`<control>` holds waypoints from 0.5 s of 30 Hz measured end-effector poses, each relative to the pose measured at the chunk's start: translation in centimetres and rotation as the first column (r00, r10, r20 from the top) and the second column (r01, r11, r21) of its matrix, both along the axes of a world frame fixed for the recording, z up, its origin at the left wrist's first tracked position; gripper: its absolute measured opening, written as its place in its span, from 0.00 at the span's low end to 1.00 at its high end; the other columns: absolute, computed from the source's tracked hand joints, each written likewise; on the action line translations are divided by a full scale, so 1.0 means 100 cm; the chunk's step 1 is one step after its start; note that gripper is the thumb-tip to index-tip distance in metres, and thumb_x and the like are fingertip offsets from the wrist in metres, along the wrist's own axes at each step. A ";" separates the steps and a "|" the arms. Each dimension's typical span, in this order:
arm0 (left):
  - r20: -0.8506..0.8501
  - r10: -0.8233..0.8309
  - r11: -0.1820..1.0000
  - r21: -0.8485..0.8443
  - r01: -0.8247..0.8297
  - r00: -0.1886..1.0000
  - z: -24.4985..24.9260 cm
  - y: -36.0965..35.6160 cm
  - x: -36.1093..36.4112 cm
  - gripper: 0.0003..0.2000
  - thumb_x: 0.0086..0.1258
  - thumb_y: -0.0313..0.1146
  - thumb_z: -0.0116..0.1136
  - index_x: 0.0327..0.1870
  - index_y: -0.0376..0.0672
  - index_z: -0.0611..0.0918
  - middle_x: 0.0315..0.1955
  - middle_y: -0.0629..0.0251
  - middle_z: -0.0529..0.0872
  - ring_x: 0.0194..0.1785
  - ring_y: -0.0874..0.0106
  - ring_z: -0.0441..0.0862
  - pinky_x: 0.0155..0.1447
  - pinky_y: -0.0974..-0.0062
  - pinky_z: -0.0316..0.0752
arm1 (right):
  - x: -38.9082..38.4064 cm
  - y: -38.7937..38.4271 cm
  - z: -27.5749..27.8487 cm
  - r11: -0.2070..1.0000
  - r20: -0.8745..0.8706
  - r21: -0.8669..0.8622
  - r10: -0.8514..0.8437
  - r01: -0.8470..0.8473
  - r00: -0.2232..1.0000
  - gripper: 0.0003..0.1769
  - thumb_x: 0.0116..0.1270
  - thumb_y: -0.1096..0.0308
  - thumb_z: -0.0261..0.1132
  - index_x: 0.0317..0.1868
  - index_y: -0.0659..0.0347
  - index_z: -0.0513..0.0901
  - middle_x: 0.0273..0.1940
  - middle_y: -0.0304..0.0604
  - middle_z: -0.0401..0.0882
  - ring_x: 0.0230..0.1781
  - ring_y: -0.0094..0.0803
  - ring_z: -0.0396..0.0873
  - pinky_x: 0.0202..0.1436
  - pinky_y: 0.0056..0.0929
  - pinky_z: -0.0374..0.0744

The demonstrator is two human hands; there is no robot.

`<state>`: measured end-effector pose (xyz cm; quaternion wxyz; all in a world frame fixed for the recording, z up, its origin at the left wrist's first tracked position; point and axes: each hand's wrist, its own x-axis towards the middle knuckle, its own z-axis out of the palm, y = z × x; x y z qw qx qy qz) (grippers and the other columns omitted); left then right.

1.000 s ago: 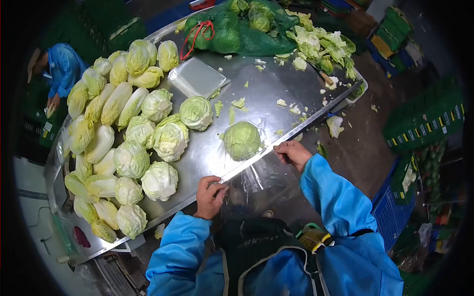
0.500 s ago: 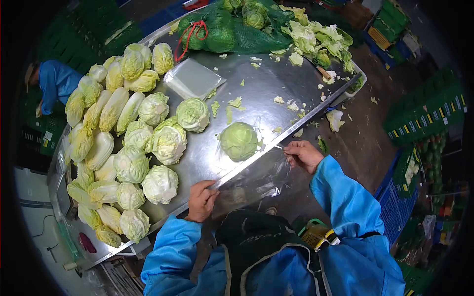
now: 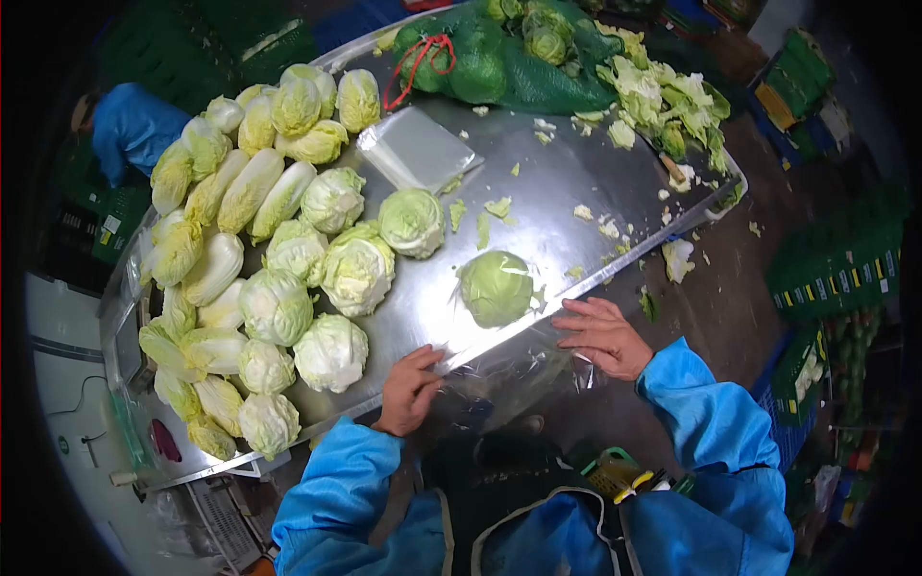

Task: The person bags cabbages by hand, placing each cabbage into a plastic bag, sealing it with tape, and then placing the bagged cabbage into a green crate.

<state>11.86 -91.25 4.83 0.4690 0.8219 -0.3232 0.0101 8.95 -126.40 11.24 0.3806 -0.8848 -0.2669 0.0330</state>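
A round green cabbage (image 3: 496, 289) sits on the metal table close to its front edge, with clear plastic around it. The clear plastic bag (image 3: 509, 384) reaches over that edge and hangs between my hands. At its left side, my left hand (image 3: 408, 392) is closed with thumb and fingers pinched on the film. My right hand (image 3: 605, 338) is open, fingers stretched out over the bag's right part, just right of the cabbage. Left of this cabbage lie another round cabbage (image 3: 411, 223) and a stack of clear bags (image 3: 415, 149).
Many round cabbages (image 3: 276, 306) and long Chinese cabbages (image 3: 252, 192) cover the table's left. A green net sack (image 3: 499, 72), loose leaves (image 3: 672, 101) and a knife handle (image 3: 671, 167) lie at the back. A co-worker (image 3: 139, 130) bends at far left; green crates (image 3: 836, 254) stand right.
My right hand has gone from a pinch on the film to outstretched fingers. My left hand remains at the bag's left side. The whole view has shifted slightly.
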 end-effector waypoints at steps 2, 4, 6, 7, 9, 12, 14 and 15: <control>-0.078 0.121 0.979 -0.154 -0.132 0.990 0.006 -0.004 0.026 0.03 0.57 0.24 0.57 0.30 0.39 0.76 0.49 0.55 0.79 0.57 0.56 0.73 0.59 0.63 0.65 | 0.028 -0.002 0.005 0.981 -0.043 0.180 -0.068 0.074 0.997 0.10 0.62 0.70 0.58 0.42 0.58 0.82 0.54 0.49 0.75 0.63 0.40 0.64 0.63 0.46 0.59; -0.142 0.225 0.925 -0.280 -0.257 0.964 0.027 -0.017 0.062 0.06 0.67 0.30 0.50 0.31 0.38 0.72 0.50 0.52 0.78 0.57 0.59 0.73 0.62 0.65 0.62 | 0.055 0.008 0.022 0.812 -0.371 0.450 -0.209 0.372 0.905 0.17 0.70 0.64 0.50 0.42 0.68 0.80 0.48 0.46 0.79 0.53 0.32 0.73 0.59 0.32 0.67; -0.260 0.218 0.852 -0.420 -0.314 0.941 0.039 -0.042 0.103 0.06 0.69 0.31 0.48 0.33 0.38 0.71 0.47 0.51 0.80 0.53 0.60 0.76 0.59 0.66 0.66 | 0.094 0.013 0.016 0.647 -0.450 0.559 -0.289 0.519 0.845 0.21 0.72 0.60 0.49 0.41 0.70 0.80 0.39 0.47 0.82 0.40 0.28 0.78 0.50 0.26 0.73; -0.391 0.179 0.759 -0.529 -0.380 0.903 0.044 -0.051 0.121 0.06 0.70 0.31 0.47 0.34 0.38 0.70 0.43 0.51 0.81 0.48 0.61 0.79 0.56 0.67 0.70 | 0.111 0.015 0.015 0.558 -0.500 0.611 -0.278 0.561 0.821 0.22 0.72 0.58 0.48 0.39 0.70 0.80 0.37 0.48 0.82 0.38 0.28 0.78 0.47 0.26 0.74; -0.487 0.077 0.707 -0.589 -0.393 0.870 0.050 -0.059 0.150 0.07 0.72 0.32 0.45 0.35 0.38 0.69 0.39 0.51 0.82 0.41 0.63 0.81 0.49 0.70 0.73 | 0.137 0.018 -0.003 0.445 -0.433 0.725 -0.300 0.526 0.850 0.23 0.72 0.56 0.47 0.34 0.69 0.78 0.31 0.50 0.82 0.30 0.29 0.80 0.37 0.25 0.77; -0.636 0.045 0.673 -0.551 -0.493 0.771 0.046 -0.058 0.145 0.08 0.73 0.33 0.42 0.36 0.39 0.68 0.31 0.52 0.82 0.30 0.67 0.82 0.38 0.73 0.77 | 0.142 0.020 -0.017 0.361 -0.616 0.615 -0.335 0.701 0.713 0.24 0.70 0.52 0.49 0.30 0.67 0.76 0.19 0.48 0.78 0.17 0.35 0.79 0.23 0.28 0.79; -0.701 0.153 0.692 -0.427 -0.582 0.696 0.024 -0.050 0.116 0.09 0.73 0.35 0.43 0.35 0.39 0.68 0.23 0.56 0.80 0.24 0.69 0.80 0.32 0.73 0.77 | 0.124 0.022 -0.054 0.382 -0.695 0.497 -0.363 0.779 0.621 0.23 0.70 0.52 0.50 0.30 0.66 0.76 0.19 0.47 0.78 0.16 0.33 0.78 0.22 0.27 0.79; -0.763 0.156 0.697 -0.364 -0.617 0.627 0.011 -0.043 0.095 0.09 0.72 0.36 0.43 0.35 0.39 0.68 0.23 0.56 0.80 0.23 0.69 0.79 0.31 0.73 0.77 | 0.111 0.024 -0.067 0.411 -0.749 0.382 -0.387 0.828 0.538 0.23 0.69 0.52 0.52 0.29 0.66 0.76 0.20 0.47 0.78 0.16 0.31 0.77 0.22 0.26 0.79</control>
